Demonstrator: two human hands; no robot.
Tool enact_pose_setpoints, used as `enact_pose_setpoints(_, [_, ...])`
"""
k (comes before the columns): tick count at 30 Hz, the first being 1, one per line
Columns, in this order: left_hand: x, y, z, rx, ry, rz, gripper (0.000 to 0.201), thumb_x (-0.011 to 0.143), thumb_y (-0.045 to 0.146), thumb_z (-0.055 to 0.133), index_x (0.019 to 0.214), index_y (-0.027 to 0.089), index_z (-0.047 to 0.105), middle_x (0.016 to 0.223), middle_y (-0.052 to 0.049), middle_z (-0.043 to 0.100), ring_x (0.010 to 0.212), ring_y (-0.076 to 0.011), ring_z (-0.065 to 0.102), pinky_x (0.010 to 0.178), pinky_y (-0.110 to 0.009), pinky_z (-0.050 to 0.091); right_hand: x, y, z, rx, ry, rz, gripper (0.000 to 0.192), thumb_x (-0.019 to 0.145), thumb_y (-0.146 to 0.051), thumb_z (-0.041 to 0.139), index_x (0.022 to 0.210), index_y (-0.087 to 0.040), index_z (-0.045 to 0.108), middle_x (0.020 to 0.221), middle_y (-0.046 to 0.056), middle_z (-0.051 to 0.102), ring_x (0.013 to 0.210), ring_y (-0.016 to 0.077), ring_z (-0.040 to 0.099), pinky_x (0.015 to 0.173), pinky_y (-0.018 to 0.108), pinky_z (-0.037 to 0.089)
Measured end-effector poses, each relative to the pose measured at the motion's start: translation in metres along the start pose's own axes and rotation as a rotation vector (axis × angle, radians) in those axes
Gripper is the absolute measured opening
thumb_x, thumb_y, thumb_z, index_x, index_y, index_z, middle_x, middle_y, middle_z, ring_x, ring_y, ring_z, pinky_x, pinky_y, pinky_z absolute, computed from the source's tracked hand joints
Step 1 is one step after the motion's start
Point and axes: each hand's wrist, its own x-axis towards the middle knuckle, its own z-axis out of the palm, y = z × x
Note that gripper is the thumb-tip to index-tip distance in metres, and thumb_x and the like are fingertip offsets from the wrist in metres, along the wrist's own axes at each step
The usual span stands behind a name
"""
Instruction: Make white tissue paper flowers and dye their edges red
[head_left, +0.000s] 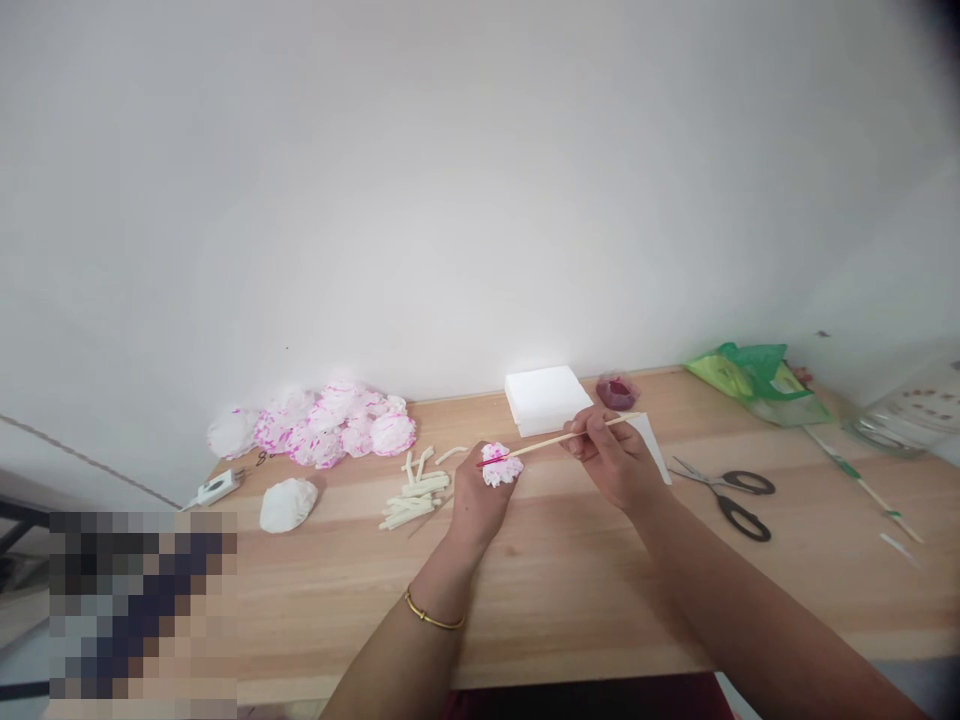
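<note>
Left hand (472,500) pinches a paper flower (501,465); right hand (611,455) grips a stick (555,441) whose red tip, pressed hard, could tear it.

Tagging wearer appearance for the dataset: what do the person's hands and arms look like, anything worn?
Both forearms are bare, with no sleeves in view. No gloves on the left hand or the right hand. The left wrist carries a thin gold bangle. No watch shows on the right wrist. Rings or nail polish are too small to tell.
</note>
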Motion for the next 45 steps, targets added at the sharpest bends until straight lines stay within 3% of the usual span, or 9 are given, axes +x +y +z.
enact_pose_setpoints(6, [0.000,-0.002,-0.001,0.059,-0.012,0.048,0.012,0.073,0.022,0.062,0.067,0.018,0.053,0.061,0.003,0.052,0.058,-0.0117,0.047,0.057,-0.023,0.035,0.002,-0.001,-0.003,-0.026,0.055,-0.062,0.025,0.086,-0.045,0.056,0.076,-0.023,0.062,0.063,0.000,0.050,0.060,0.0126,0.044,0.057,0.029,0.035])
enact_pose_setpoints(13, [0.001,-0.004,-0.001,0.104,0.005,0.095,0.009,0.074,0.020,0.061,0.068,0.017,0.054,0.063,0.002,0.054,0.060,-0.0115,0.049,0.058,-0.023,0.036,0.001,-0.003,-0.006,-0.066,-0.002,-0.092,0.023,0.089,-0.041,0.052,0.079,-0.023,0.062,0.063,0.000,0.050,0.061,0.0128,0.044,0.057,0.028,0.035])
enact_pose_setpoints(21, [0.000,-0.007,0.000,0.092,-0.012,0.122,0.012,0.073,0.020,0.062,0.085,0.017,0.062,0.073,-0.001,0.062,0.066,-0.0135,0.056,0.063,-0.024,0.042,0.002,-0.002,-0.011,-0.093,-0.024,-0.090,0.020,0.090,-0.039,0.051,0.085,-0.023,0.061,0.068,0.001,0.052,0.064,0.0134,0.046,0.060,0.029,0.036])
enact_pose_setpoints(29, [0.000,-0.006,-0.001,0.108,-0.009,0.089,0.009,0.073,0.021,0.062,0.081,0.016,0.061,0.067,0.000,0.058,0.062,-0.0132,0.052,0.059,-0.024,0.038,0.002,-0.003,-0.016,-0.139,0.004,-0.132,0.020,0.089,-0.039,0.051,0.083,-0.023,0.061,0.067,0.001,0.051,0.065,0.0139,0.047,0.060,0.030,0.036])
enact_pose_setpoints(32, [-0.001,-0.004,-0.001,0.060,-0.023,0.081,0.012,0.073,0.021,0.064,0.084,0.016,0.061,0.069,0.000,0.060,0.062,-0.0127,0.053,0.060,-0.024,0.039,0.002,-0.002,-0.016,-0.172,-0.005,-0.110,0.020,0.088,-0.040,0.053,0.082,-0.022,0.061,0.070,0.001,0.053,0.065,0.0143,0.048,0.060,0.030,0.037])
enact_pose_setpoints(35, [-0.001,-0.003,-0.001,-0.022,-0.008,0.066,0.012,0.071,0.022,0.066,0.072,0.017,0.056,0.064,0.002,0.055,0.060,-0.0110,0.050,0.058,-0.023,0.037,0.004,-0.003,-0.017,-0.141,0.009,-0.122,0.020,0.088,-0.039,0.054,0.082,-0.022,0.062,0.069,0.001,0.052,0.064,0.0136,0.047,0.060,0.030,0.038])
enact_pose_setpoints(41, [-0.001,-0.005,0.000,-0.427,-0.074,-0.151,0.029,0.062,0.025,0.076,0.070,0.017,0.050,0.063,0.005,0.051,0.058,-0.0087,0.047,0.059,-0.023,0.038,0.008,-0.006,-0.012,0.097,0.020,-0.075,0.019,0.089,-0.037,0.054,0.079,-0.022,0.062,0.062,-0.001,0.050,0.063,0.0111,0.046,0.063,0.028,0.040])
enact_pose_setpoints(45, [-0.002,-0.003,0.001,-0.623,-0.134,-0.181,0.032,0.057,0.024,0.079,0.070,0.016,0.052,0.064,0.004,0.051,0.059,-0.0087,0.046,0.063,-0.027,0.042,0.006,-0.003,-0.003,0.193,0.008,0.018,0.020,0.087,-0.039,0.057,0.078,-0.022,0.060,0.060,-0.003,0.050,0.059,0.0096,0.043,0.062,0.028,0.040])
